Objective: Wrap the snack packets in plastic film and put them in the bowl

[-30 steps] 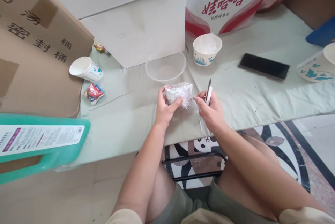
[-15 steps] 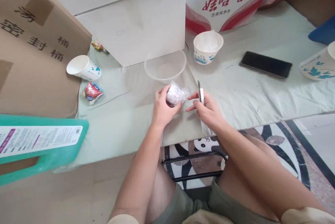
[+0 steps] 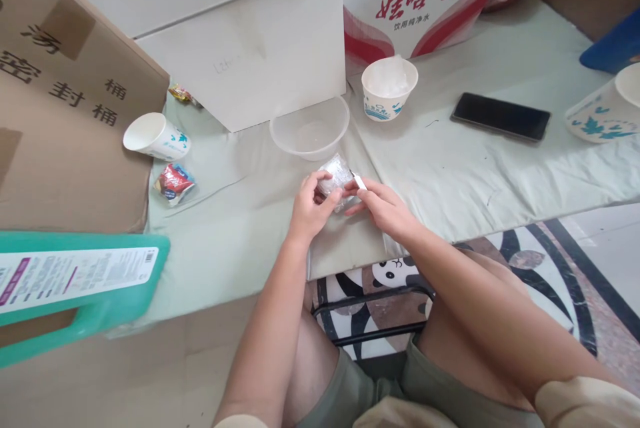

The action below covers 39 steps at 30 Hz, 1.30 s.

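Observation:
My left hand (image 3: 311, 208) is closed around a small packet in clear, shiny plastic wrap (image 3: 336, 173); its contents are hard to make out. In my right hand (image 3: 383, 205) is a white-handled utility knife (image 3: 359, 182), its dark blade against or very close to the packet's right side. The right fingertips reach to the wrap. Just beyond both hands stands a clear plastic bowl (image 3: 310, 141). A paper bowl (image 3: 389, 108) with blue print, holding white plastic or tissue, sits farther back to the right.
A phone (image 3: 501, 116) and another paper cup (image 3: 603, 118) lie on the right. At left are a tipped paper cup (image 3: 163, 138), a red snack packet (image 3: 175, 183), a cardboard box (image 3: 75, 161) and a green plastic container (image 3: 120, 301). White boxes (image 3: 280, 55) line the back.
My right hand has moved left, bringing the knife from beside the packet up to its plastic wrap. The left hand has turned the packet a little. The whole view has shifted slightly.

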### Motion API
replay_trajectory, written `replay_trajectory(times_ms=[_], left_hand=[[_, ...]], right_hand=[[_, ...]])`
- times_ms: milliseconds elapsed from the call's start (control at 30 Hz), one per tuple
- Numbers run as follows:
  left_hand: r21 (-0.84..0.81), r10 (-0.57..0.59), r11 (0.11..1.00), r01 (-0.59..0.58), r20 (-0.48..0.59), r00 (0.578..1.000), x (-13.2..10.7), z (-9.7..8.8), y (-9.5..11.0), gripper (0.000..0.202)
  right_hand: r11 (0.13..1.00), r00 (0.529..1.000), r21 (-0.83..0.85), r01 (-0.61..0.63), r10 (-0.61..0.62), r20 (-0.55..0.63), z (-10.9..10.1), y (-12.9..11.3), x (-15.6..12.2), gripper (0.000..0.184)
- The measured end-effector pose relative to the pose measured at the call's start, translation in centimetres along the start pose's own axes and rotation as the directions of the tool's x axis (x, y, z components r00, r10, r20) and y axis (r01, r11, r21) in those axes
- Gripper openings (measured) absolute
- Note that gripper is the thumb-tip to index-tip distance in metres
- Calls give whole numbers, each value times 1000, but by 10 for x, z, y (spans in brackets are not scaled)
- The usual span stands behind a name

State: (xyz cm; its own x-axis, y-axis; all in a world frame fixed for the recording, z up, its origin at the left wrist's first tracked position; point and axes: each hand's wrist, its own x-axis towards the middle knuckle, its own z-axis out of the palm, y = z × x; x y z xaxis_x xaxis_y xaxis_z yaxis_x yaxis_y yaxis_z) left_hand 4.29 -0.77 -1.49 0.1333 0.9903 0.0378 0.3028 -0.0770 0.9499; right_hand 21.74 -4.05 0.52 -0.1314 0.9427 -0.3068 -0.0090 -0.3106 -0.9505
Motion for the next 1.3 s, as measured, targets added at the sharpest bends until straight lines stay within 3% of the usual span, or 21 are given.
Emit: replay_trajectory(times_ms=[100, 233, 400, 533, 700, 900, 1000, 1100, 1167, 1233, 1300], left_hand=[[15, -28, 1000, 28, 6, 1000, 1, 1, -1, 41], [104, 19, 994, -20, 10, 1000, 1, 1, -3, 51], [74, 111, 991, -112, 12, 994, 0, 4, -9, 59], [-2, 127, 992, -127, 13, 992, 0, 8, -8, 54], [-131, 79, 988, -86, -61, 995, -2, 5, 2, 56], [-284, -70, 959, -7, -261, 963, -7, -13, 7, 65], [-369, -158, 928, 53, -260, 953, -14, -23, 9, 65], [-337, -188, 936, 100, -239, 952, -23, -27, 10, 62], [-188, -191, 970, 153, -205, 960, -29, -27, 10, 59], [60, -160, 982, 177, -215, 963, -33, -26, 8, 54], [277, -55, 951, 140, -294, 954, -35, -26, 6, 53]], right_hand=[[1000, 1000, 3, -8, 8, -4, -3, -1, -1, 29], [997, 994, 59, -50, 55, -95, -9, -3, -4, 30], [975, 981, 132, -178, 166, 99, -6, -9, -7, 41], [972, 973, 107, -211, 198, 120, -1, -12, -6, 43], [972, 966, 23, -233, 228, 118, 1, -12, -3, 44], [971, 931, -109, -211, 234, 280, 1, -3, -9, 42], [961, 936, -176, -214, 254, 244, -8, -3, -16, 42], [969, 985, -204, -141, 159, 74, -20, -6, -18, 38], [938, 998, -346, -23, -1, -70, -27, -5, -15, 30], [827, 970, -557, 80, -194, -149, -33, -1, -9, 26], [689, 928, -714, 128, -338, -160, -38, 6, -4, 31]])
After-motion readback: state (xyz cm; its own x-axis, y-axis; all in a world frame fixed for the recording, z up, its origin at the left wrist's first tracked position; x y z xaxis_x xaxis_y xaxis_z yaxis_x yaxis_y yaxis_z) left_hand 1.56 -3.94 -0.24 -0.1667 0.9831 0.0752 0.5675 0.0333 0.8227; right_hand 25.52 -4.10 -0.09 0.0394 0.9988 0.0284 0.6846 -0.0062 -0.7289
